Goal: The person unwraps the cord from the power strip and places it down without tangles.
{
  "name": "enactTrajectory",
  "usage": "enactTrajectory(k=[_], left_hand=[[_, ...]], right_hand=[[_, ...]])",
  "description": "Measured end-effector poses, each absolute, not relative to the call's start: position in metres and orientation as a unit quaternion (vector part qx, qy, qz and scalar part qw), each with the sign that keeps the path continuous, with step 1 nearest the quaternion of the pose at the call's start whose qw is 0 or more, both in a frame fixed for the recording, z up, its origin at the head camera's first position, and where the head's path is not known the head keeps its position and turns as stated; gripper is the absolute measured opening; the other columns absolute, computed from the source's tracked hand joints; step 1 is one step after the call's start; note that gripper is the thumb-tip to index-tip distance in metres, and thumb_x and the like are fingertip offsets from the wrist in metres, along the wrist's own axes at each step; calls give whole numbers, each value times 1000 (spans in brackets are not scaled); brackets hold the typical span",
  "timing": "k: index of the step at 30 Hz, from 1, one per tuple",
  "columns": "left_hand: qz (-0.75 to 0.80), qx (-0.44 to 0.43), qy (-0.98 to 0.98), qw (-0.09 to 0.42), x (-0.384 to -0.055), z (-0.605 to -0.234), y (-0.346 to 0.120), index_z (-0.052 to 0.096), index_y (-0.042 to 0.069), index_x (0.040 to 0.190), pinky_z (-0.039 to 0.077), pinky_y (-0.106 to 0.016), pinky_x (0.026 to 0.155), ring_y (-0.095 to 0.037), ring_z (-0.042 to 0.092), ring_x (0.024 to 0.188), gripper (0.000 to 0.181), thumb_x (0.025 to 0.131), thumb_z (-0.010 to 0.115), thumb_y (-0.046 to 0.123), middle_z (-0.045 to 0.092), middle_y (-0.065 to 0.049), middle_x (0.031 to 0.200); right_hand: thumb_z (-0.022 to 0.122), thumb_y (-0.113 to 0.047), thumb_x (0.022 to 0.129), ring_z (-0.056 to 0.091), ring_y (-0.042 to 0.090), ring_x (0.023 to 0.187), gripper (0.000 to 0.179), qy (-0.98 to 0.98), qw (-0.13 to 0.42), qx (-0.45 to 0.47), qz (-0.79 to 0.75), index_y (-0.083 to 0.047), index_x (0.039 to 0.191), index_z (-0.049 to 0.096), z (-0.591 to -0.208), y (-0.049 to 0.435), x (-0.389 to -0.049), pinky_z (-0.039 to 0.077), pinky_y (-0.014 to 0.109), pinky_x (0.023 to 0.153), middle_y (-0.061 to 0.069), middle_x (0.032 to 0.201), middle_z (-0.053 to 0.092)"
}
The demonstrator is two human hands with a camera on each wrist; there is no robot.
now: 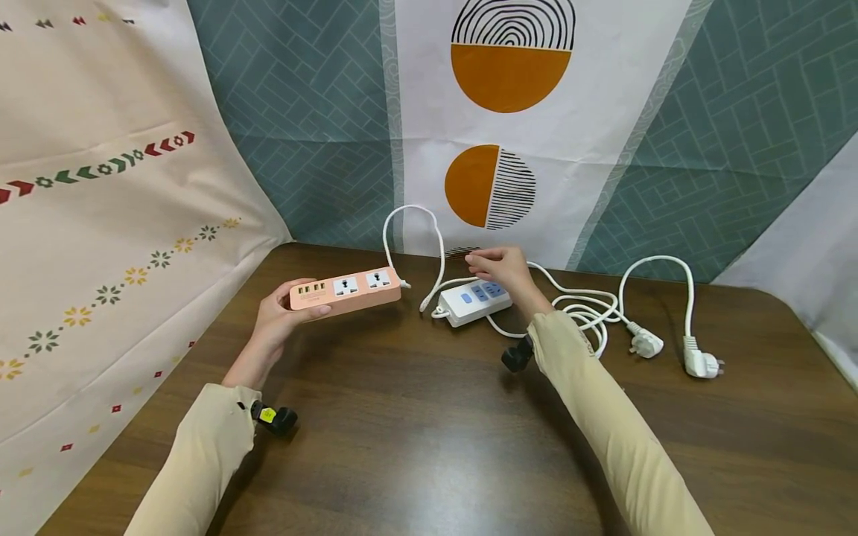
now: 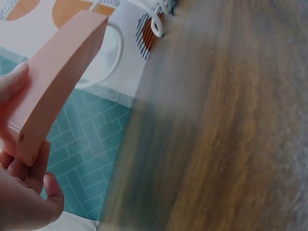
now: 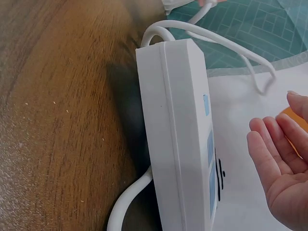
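Observation:
My left hand (image 1: 276,316) grips the near left end of a pink power strip (image 1: 355,301), thumb on one side and fingers on the other. The strip is held above the table with its sockets and USB ports facing up. In the left wrist view, that hand's thumb (image 2: 19,79) presses on the pink casing (image 2: 62,57). My right hand (image 1: 511,272) is over a white power strip (image 1: 462,316) with blue sockets, which lies on the table. Loosely bent and holding nothing, the right hand's fingers (image 3: 267,149) appear beside the white strip (image 3: 168,125) in the right wrist view.
A white cord (image 1: 439,246) arcs up from the pink strip's far end and back down. Looped white cable (image 1: 590,316) lies right of the white strip, with two white plugs, one (image 1: 646,342) nearer and another (image 1: 700,362) farther right. A patterned cloth (image 1: 322,149) hangs behind the table (image 1: 415,432).

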State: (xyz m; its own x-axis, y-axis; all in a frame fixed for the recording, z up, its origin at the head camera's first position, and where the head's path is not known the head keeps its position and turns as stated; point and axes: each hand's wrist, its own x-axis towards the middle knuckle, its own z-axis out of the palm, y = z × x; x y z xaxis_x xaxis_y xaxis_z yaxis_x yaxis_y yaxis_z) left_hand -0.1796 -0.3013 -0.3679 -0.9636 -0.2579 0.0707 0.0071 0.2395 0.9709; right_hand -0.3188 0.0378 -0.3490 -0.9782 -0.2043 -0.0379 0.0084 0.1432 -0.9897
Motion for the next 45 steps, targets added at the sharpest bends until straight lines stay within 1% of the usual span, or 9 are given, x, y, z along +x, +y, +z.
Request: enactTrajectory(k=[6,13,19,21,26,29,33,39,45], left_hand=[[-606,94,-781,116,-182,-372,-304,50,5,121,36,-21,77,-6,48,91,59,71,79,14,52,13,99],[-598,118,-785,109,-183,-375,-309,48,3,120,38,-18,71,-1,49,84,59,71,78,13,52,15,91],[-584,123,-798,86,-184,-374,-311,43,-1,124,37,-18,72,-1,48,84,65,72,78,17,51,13,92],[-580,122,-802,77,-185,-374,-312,41,-1,125,37,-18,73,-1,48,85,66,73,77,18,50,11,94],[-573,122,-809,56,-187,-376,-313,38,-2,126,38,-17,73,-2,47,86,68,74,76,18,50,5,98],[-568,124,-812,43,-188,-377,-314,37,-3,127,37,-19,77,-5,46,88,71,73,77,20,49,0,103],[-559,130,-818,28,-189,-378,-314,35,-4,128,35,-23,80,-11,45,93,73,73,77,21,48,-7,109],[-536,137,-833,20,-189,-378,-312,36,-6,127,36,-23,78,-15,46,93,73,72,77,19,48,-12,111],[-515,143,-845,24,-190,-378,-312,38,-7,126,38,-21,75,-13,47,89,72,71,78,16,50,-13,109]], right_hand=[[71,-20,79,65,26,90,35,728,87,-95,-674,4,104,66,-362,43,-331,50,32,78,15,96,68],[68,-16,82,60,32,99,37,746,88,-78,-656,6,111,61,-345,45,-312,47,37,84,20,106,64],[67,-15,83,65,25,88,38,741,88,-80,-661,9,111,60,-344,49,-309,48,37,82,6,88,66],[67,-14,83,65,23,86,37,741,88,-79,-661,10,111,60,-345,50,-308,48,36,82,4,86,66],[69,-17,82,65,22,87,39,737,85,-79,-666,8,110,61,-348,54,-306,49,34,81,13,99,65],[71,-23,79,65,17,83,40,723,86,-99,-678,6,106,64,-358,60,-312,50,31,78,14,100,66],[74,-28,76,66,16,82,42,708,88,-118,-691,4,103,66,-366,68,-316,51,28,75,14,97,67],[69,-21,81,66,13,81,45,740,87,-90,-661,9,112,58,-351,68,-298,47,36,83,20,107,63],[66,-15,84,65,8,76,41,741,94,-83,-659,11,115,56,-346,73,-294,48,34,82,16,105,63]])
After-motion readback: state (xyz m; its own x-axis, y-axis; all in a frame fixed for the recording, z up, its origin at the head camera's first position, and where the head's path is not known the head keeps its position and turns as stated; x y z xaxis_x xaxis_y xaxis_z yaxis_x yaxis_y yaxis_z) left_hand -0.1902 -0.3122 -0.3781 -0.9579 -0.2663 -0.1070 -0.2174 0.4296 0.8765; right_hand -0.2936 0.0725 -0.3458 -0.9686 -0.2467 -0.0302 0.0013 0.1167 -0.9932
